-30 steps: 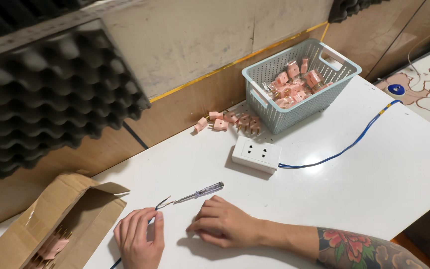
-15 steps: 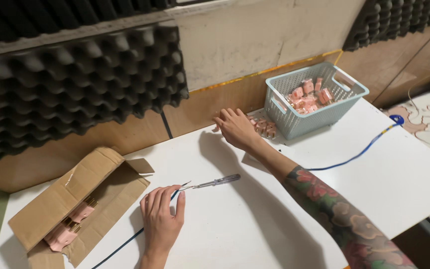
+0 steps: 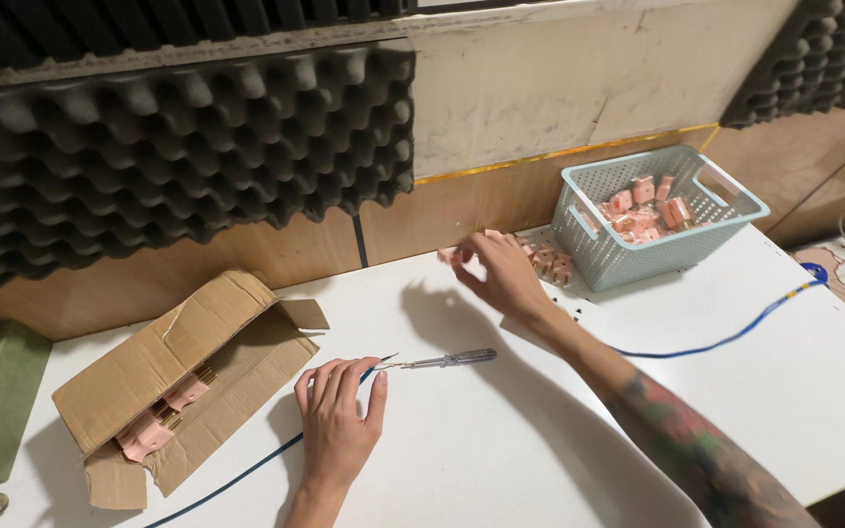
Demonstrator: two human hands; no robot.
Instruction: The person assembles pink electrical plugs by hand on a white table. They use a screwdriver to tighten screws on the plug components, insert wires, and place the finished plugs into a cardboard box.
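My left hand (image 3: 336, 416) lies flat on the white table (image 3: 501, 460), fingers apart, resting over a thin blue cable (image 3: 237, 479). The cable's bare end meets the tip of a small screwdriver (image 3: 447, 360) just right of my fingers. My right hand (image 3: 506, 279) reaches across the table to a heap of small pink pieces (image 3: 545, 259) beside a pale blue basket (image 3: 726, 200). Its fingertips pinch a blurred pink piece (image 3: 448, 256). More pink pieces (image 3: 643, 207) fill the basket.
An open cardboard box (image 3: 168, 376) holding pink parts lies at the left. A second blue cable (image 3: 735, 337) runs out from under my right forearm to the table's right edge. Dark acoustic foam (image 3: 178, 166) and a wood panel back the table.
My right hand left the table beside the screwdriver and reached out to the pink heap by the basket. My left hand stayed by the cable end. The view shifted left.
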